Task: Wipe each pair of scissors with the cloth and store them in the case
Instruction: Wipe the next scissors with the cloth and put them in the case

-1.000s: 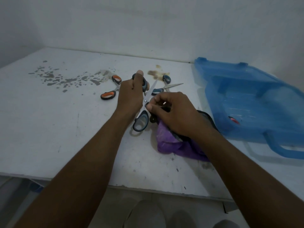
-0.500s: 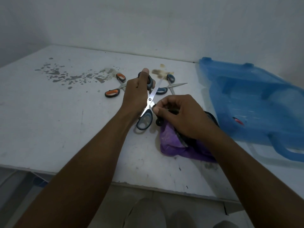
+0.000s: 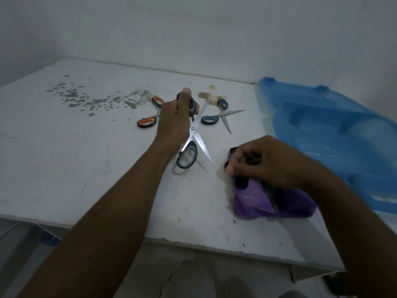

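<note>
Left hand [image 3: 174,119]: grip closed round the upper handle loop of 1 pair of blue-grey scissors [image 3: 200,145], thumb pointing up toward the wall. The blades stand wide open in an X, the lower handle hangs toward the person, and its shadow falls on the tabletop [image 3: 64,158] beneath. Right hand [image 3: 268,162]: grip bunched on a purple cloth [image 3: 253,198], fingers curled into the fabric, near the lower blade tip but apart from it. The cloth lies crumpled on the tabletop with a dark patch in its folds. 2 further pairs lie flat behind the left hand: orange-handled scissors [image 3: 148,121] to its left, partly hidden by the hand, and a second blue-grey pair [image 3: 217,117] to its right, blades open. The case [image 3: 322,130], translucent blue plastic, lies open at the right end of the tabletop with its handle toward the near edge. It is motion-blurred and any marking on it cannot be read. The tabletop is white, scuffed and marked with dark specks, with grey spatter [image 3: 92,100] at the far left and a brown stain [image 3: 211,95] by the scissors. A plain white wall [image 3: 193,35] backs it, and pale floor [image 3: 247,276] shows below the near edge.
</note>
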